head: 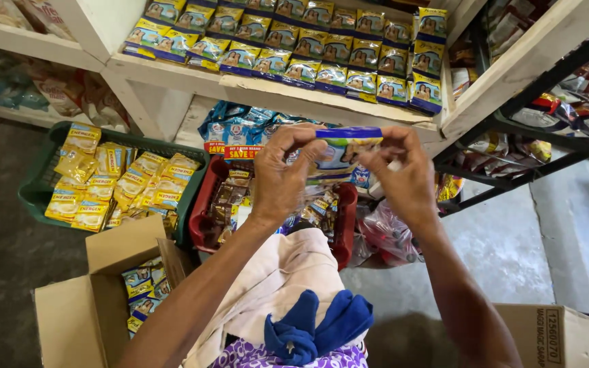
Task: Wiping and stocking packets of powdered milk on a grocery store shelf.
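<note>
While both hands work at chest height, a green crate [42, 187] well to the left of the left hand [277, 180] holds yellow sachets [114, 184]. Just below the hands, a red crate [206, 221] holds brown and mixed packets. An open carton [80, 313] under the left forearm holds blue-and-yellow sachets [143, 289], and rows of the same kind [301, 44] line the shelf [274, 92] above the hands. One such sachet strip [345, 143] spans between the hands. The left hand pinches its left end between thumb and fingers, palm turned away from the camera. The right hand [403, 180] pinches the right end, fingers curled. Both forearms rise from the lower edge and converge on the strip.
</note>
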